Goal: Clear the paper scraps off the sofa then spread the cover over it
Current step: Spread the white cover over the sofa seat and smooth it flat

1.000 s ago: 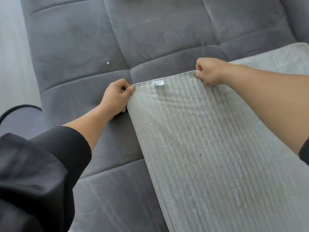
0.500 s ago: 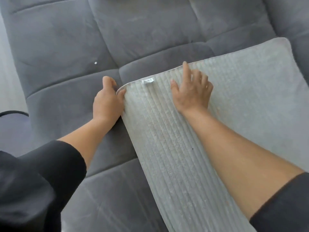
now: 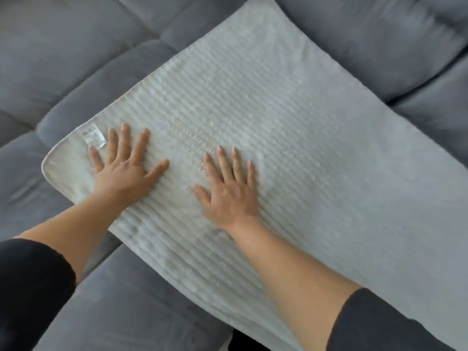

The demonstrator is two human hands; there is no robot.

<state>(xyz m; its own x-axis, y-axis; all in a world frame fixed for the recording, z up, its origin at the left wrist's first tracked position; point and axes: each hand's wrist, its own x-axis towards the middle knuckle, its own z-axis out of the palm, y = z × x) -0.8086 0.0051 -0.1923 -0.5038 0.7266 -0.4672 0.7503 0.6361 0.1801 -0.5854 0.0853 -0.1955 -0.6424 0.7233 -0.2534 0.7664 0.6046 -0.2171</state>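
Note:
A light grey ribbed cover [image 3: 291, 127] lies spread flat across the dark grey tufted sofa [image 3: 76, 59]. A small white label [image 3: 93, 136] is sewn near the cover's left corner. My left hand [image 3: 124, 165] rests flat on the cover beside that label, fingers straight and spread. My right hand [image 3: 228, 188] presses flat on the cover's middle, fingers straight. Neither hand holds anything. No paper scraps show on the visible cushions.
Sofa cushions surround the cover on the left, top and right. The sofa's front edge runs along the bottom, with a dark gap [image 3: 243, 342] below it. My black sleeves [image 3: 30, 295] fill the lower corners.
Both hands let go of the cover's edge and now lie flat on top of it. The view has shifted right, and the cover lies flatter on the sofa.

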